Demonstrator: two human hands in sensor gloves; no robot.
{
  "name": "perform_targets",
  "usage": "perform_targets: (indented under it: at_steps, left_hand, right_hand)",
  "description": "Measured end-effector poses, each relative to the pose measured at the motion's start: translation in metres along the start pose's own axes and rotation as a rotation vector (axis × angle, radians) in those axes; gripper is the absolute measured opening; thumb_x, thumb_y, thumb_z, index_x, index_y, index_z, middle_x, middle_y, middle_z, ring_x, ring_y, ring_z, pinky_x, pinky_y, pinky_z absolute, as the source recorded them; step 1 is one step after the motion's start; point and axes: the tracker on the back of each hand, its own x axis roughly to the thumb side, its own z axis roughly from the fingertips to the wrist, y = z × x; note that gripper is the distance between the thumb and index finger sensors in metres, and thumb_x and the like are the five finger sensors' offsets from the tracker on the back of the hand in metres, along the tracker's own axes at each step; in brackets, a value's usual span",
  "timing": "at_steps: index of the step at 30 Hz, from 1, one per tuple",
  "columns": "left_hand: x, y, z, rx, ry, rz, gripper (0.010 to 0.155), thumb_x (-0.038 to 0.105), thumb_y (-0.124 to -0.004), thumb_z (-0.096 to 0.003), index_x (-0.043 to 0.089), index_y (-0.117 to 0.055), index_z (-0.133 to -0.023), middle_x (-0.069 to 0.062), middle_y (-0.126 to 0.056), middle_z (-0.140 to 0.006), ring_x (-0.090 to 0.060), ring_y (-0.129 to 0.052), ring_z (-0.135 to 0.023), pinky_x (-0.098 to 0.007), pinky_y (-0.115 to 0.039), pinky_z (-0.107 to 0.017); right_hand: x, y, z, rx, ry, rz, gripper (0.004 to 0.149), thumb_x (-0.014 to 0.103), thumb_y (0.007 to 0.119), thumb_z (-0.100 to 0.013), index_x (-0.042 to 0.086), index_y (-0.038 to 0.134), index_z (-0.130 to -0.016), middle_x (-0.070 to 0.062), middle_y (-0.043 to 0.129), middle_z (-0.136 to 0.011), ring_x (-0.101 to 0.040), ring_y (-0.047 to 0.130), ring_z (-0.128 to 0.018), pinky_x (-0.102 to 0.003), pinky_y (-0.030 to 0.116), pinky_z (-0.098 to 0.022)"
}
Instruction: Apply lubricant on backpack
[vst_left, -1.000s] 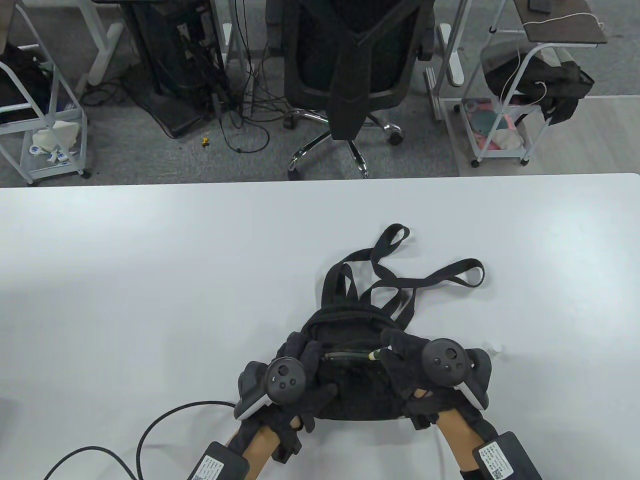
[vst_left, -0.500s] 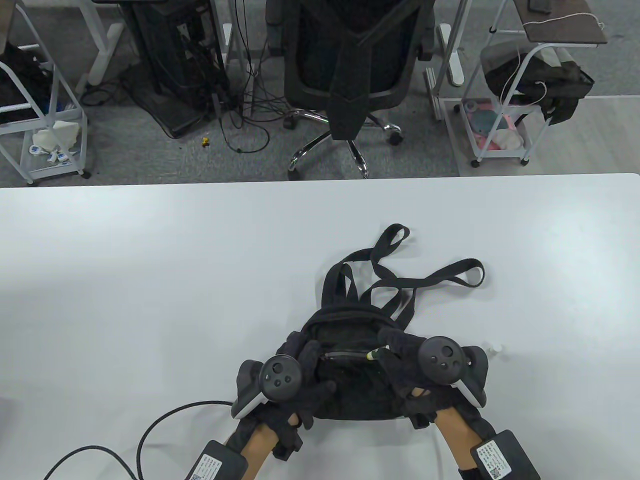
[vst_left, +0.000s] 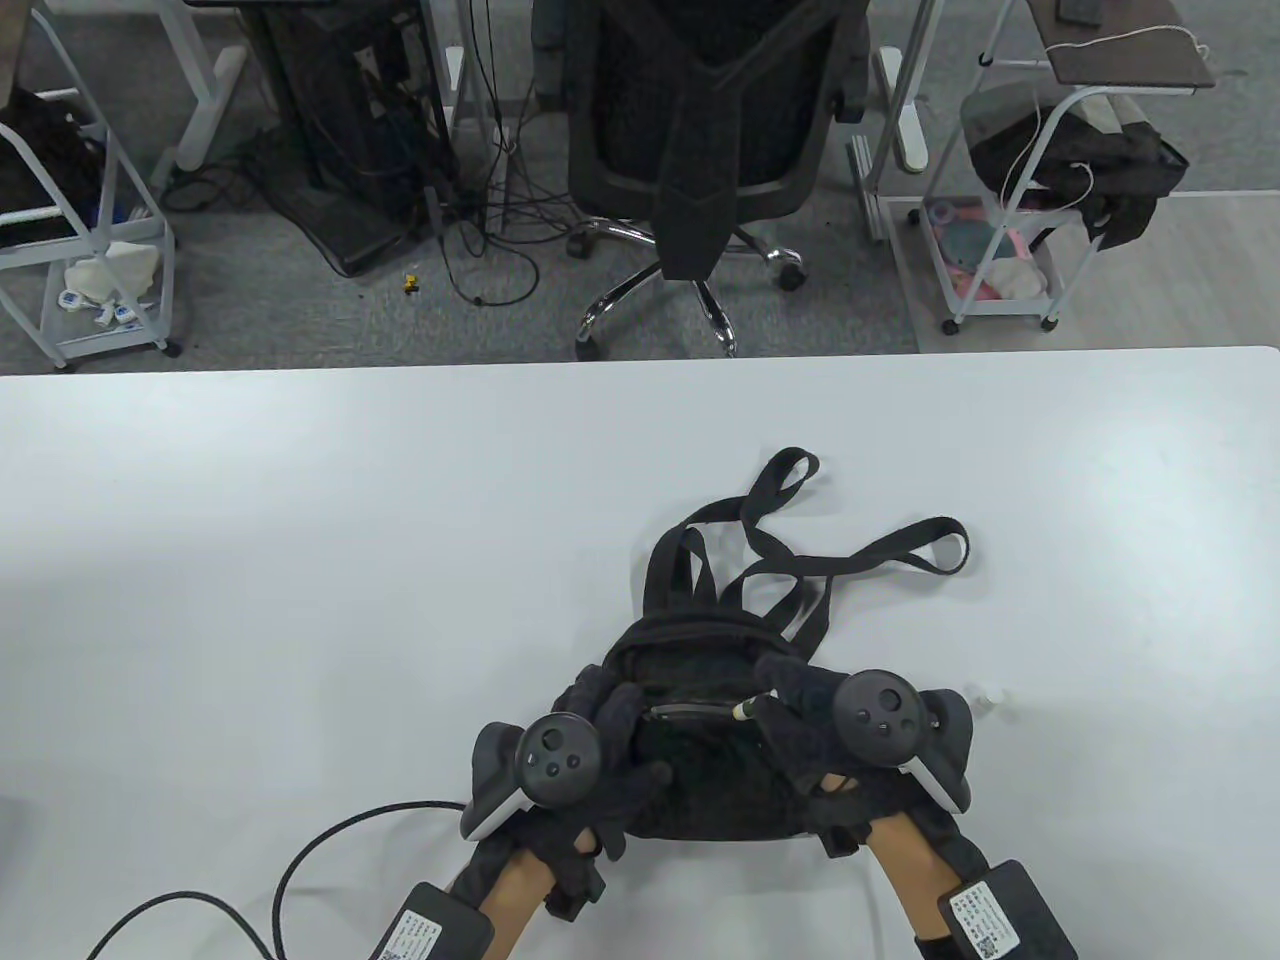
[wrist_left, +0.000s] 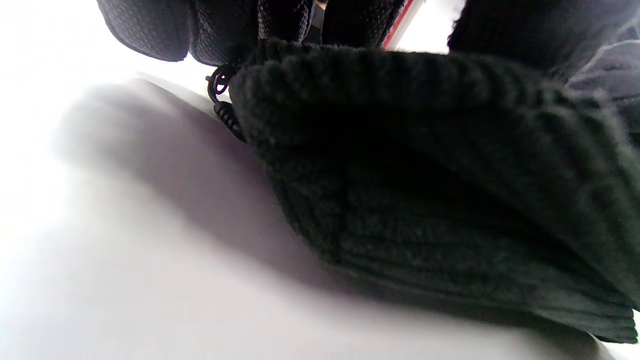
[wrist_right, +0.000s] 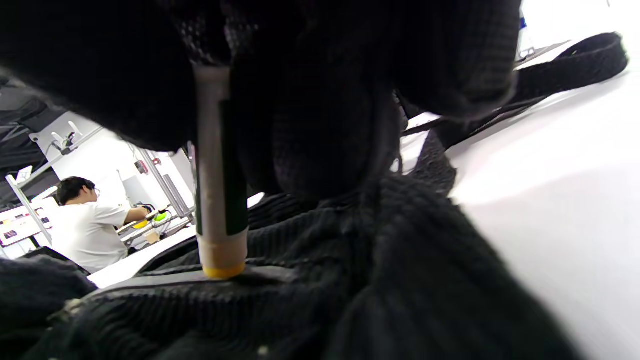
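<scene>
A small black corduroy backpack (vst_left: 700, 690) lies on the white table (vst_left: 300, 560), straps spread toward the far side. My left hand (vst_left: 615, 735) rests on and grips the bag's left side; its fabric fills the left wrist view (wrist_left: 425, 190). My right hand (vst_left: 800, 700) holds a lubricant stick (vst_left: 745, 711) whose yellow tip touches the right end of the front zipper (vst_left: 690, 711). In the right wrist view the stick (wrist_right: 220, 200) stands upright with its tip pressed on the zipper strip (wrist_right: 175, 282).
A small white cap (vst_left: 990, 697) lies on the table right of my right hand. A black cable (vst_left: 300, 860) loops on the table at the lower left. An office chair (vst_left: 700, 150) and wire carts (vst_left: 1010, 200) stand beyond the far edge.
My left hand has shifted slightly left on the bag. The right hand and stick have edged a little left along the zipper. The backpack has not moved.
</scene>
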Motion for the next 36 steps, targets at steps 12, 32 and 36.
perform_targets:
  at_steps: [12,32,36]
  left_hand:
    - [0.000,0.000,-0.001,0.012,-0.004,-0.004,0.081,0.058,-0.085,-0.0424,0.010,-0.063,-0.104,-0.031,-0.046,-0.109,-0.059,-0.069,-0.093,-0.068,-0.065,-0.066]
    - [-0.001,0.001,-0.002,0.008,0.001,-0.007,0.080,0.058,-0.085,-0.0424,0.010,-0.065,-0.104,-0.030,-0.048,-0.109,-0.059,-0.071,-0.092,-0.067,-0.066,-0.066]
    - [-0.002,0.001,-0.002,0.011,-0.001,-0.003,0.080,0.058,-0.086,-0.0421,0.010,-0.066,-0.103,-0.030,-0.049,-0.108,-0.059,-0.071,-0.092,-0.067,-0.066,-0.065]
  right_hand:
    - [0.004,0.003,-0.002,0.001,0.008,-0.014,0.042,0.050,0.093,-0.043,0.037,0.090,-0.082,0.003,0.102,-0.067,-0.014,0.112,-0.041,-0.040,0.089,-0.042]
    - [-0.009,-0.003,0.001,0.024,0.044,0.006,0.041,0.050,0.094,-0.043,0.037,0.091,-0.082,0.002,0.102,-0.067,-0.015,0.112,-0.041,-0.041,0.089,-0.042]
    - [-0.001,0.003,-0.001,0.024,0.023,-0.019,0.042,0.050,0.093,-0.043,0.037,0.090,-0.082,0.003,0.102,-0.068,-0.014,0.112,-0.042,-0.040,0.089,-0.042]
